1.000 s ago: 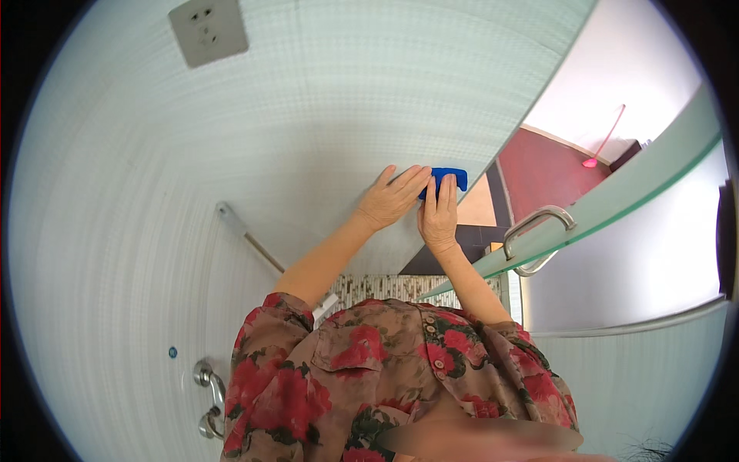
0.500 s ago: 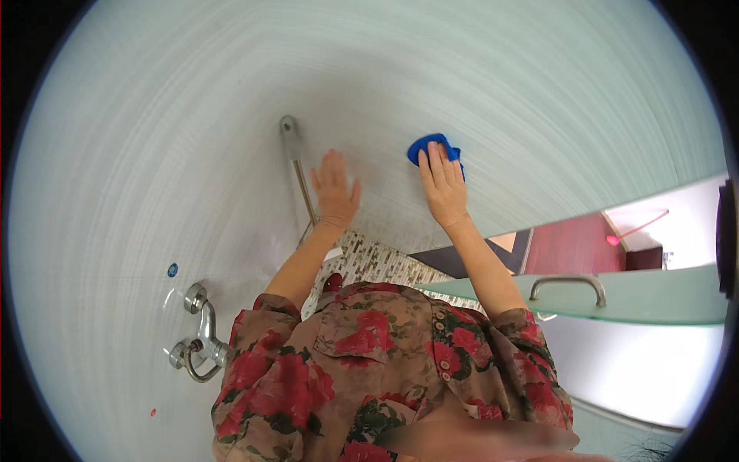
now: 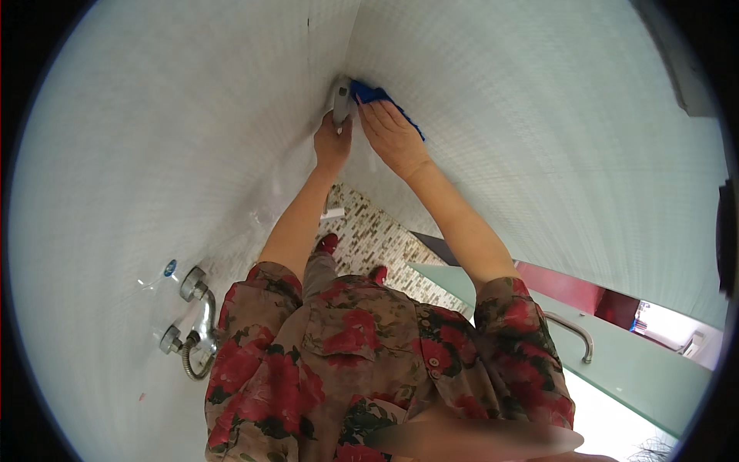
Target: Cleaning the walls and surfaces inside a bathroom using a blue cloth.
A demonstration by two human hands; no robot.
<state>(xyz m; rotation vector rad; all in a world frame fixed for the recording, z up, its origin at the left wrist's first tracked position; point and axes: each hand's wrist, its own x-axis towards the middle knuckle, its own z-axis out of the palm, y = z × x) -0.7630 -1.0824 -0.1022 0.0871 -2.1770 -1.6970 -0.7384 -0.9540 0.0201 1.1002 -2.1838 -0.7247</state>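
My right hand [image 3: 395, 138] presses a blue cloth [image 3: 368, 94] against the wall beside the corner, fingers extended over it. The cloth's tip reaches the edge of a grey rail bracket [image 3: 342, 98] mounted at the corner. From below, my left hand [image 3: 333, 146] has its fingers closed around the bracket's lower end. The rail under it is mostly hidden by that hand and arm.
Lower left on the wall is a chrome mixer tap [image 3: 202, 316] with a metal hose, below a round blue sticker [image 3: 170, 268]. A green-edged glass door [image 3: 616, 362] with a metal handle [image 3: 573, 335] stands at right. Mosaic tiles [image 3: 369, 231] cover the floor.
My right hand has slid the cloth left along the wall into the corner. My left hand, open before, has taken hold of the bracket. The view has turned toward the corner.
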